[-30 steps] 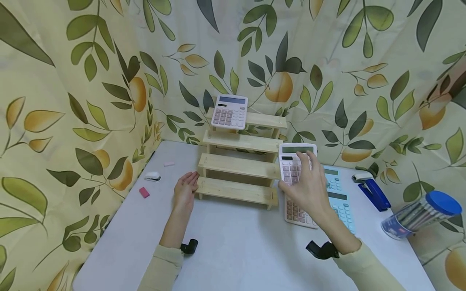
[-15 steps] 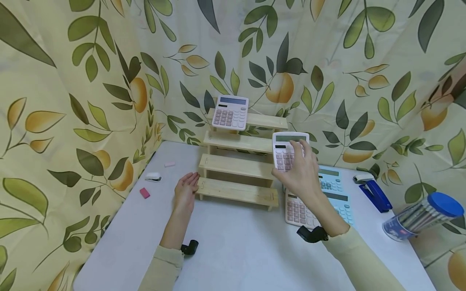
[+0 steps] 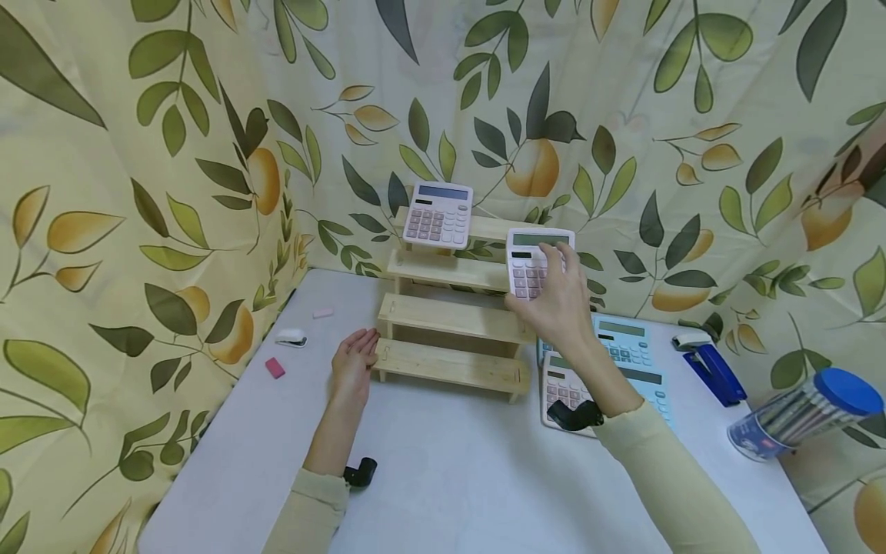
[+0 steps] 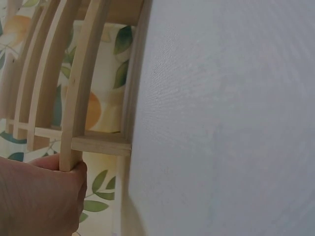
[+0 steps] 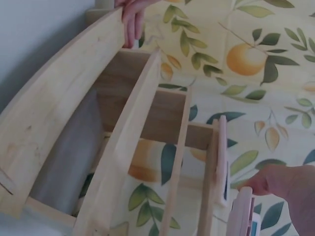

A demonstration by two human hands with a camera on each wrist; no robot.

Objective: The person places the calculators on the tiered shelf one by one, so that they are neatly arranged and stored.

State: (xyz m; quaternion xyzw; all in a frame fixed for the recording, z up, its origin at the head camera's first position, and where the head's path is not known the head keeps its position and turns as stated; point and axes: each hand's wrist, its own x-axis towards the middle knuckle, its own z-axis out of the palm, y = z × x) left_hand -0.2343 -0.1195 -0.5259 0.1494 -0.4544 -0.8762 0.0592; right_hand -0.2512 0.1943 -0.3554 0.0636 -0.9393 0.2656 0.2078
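A pale wooden rack of stepped shelves [image 3: 450, 365] stands on the table. At the left end of its lowest shelf, my left hand [image 3: 352, 365] grips the board, with the shelf end between thumb and fingers in the left wrist view. My right hand [image 3: 562, 302] holds a pink calculator [image 3: 527, 271] upright, screen end up, in front of the right side of the upper shelves. Edge-on in the right wrist view, this calculator [image 5: 239, 214] is close to another pink calculator [image 5: 221, 157], which leans on the left half of the top shelf.
On the right lie blue calculators [image 3: 626, 350] and a pink calculator [image 3: 564, 385]. Beyond them are a blue stapler [image 3: 716, 373] and a blue-lidded tub of pencils [image 3: 789, 419]. A small white stapler [image 3: 291, 337], a red eraser [image 3: 274, 367] and a pale pink eraser [image 3: 322, 313] lie left.
My right hand has raised the pink calculator from over the other calculators, up and leftward to the upper shelves. The left hand stays at the lowest shelf's end.
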